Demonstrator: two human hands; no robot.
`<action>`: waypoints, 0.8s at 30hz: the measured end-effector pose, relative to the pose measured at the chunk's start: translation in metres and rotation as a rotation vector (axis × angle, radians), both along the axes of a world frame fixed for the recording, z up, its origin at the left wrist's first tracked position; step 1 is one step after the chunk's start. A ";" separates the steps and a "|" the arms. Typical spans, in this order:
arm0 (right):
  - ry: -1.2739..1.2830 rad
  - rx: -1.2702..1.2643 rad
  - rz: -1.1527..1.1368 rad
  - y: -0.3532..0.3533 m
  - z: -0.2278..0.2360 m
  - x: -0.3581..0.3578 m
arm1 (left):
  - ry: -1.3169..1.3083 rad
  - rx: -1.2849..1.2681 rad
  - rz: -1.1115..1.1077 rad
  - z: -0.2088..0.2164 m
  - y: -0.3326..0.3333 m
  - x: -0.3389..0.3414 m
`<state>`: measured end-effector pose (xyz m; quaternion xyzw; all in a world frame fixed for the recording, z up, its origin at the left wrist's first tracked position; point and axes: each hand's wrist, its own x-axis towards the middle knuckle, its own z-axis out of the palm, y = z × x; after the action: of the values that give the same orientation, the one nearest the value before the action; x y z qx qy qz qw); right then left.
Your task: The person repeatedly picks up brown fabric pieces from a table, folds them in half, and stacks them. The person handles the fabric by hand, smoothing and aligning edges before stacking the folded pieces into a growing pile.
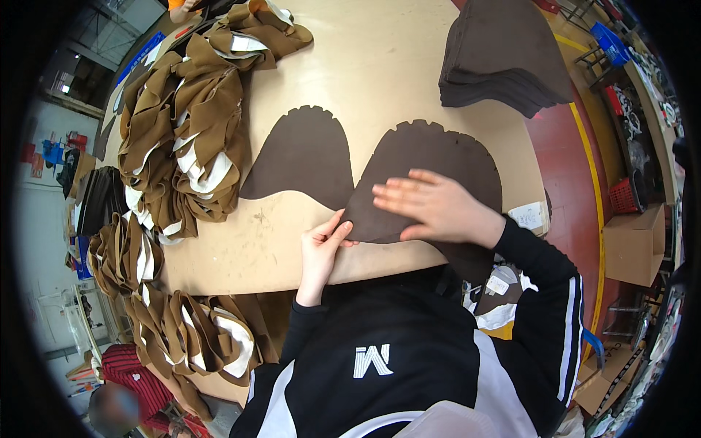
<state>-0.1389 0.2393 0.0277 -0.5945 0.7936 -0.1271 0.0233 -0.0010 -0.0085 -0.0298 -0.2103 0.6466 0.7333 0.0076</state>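
Observation:
Two dark brown cut pieces with notched, rounded tops lie on the tan worktable (380,66). My right hand (437,206) lies flat, fingers spread, on the right-hand piece (438,153). At that piece's lower left corner, my left hand (323,248) pinches its edge between thumb and fingers. The left-hand piece (303,157) lies untouched beside it, its lower edge meeting the right piece.
A stack of the same dark brown pieces (504,55) sits at the table's far right. Heaps of tan and white strips (190,124) cover the left side and hang off the near left corner (193,336). Cardboard boxes (634,244) and crates stand on the red floor at right. Another person (120,394) is at lower left.

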 end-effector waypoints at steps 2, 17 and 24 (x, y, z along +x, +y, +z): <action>0.074 0.029 -0.048 0.008 0.005 -0.022 | 0.002 -0.001 0.000 0.000 0.000 -0.001; 0.106 0.025 -0.282 0.023 -0.001 -0.053 | 0.026 0.004 0.016 0.003 0.003 -0.002; -0.006 0.026 -0.076 0.023 0.001 0.022 | 0.000 0.070 0.039 -0.006 -0.003 0.001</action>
<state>-0.1174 0.2627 0.0283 -0.5633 0.8171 -0.1195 0.0286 0.0004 -0.0119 -0.0356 -0.2226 0.6164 0.7553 0.0005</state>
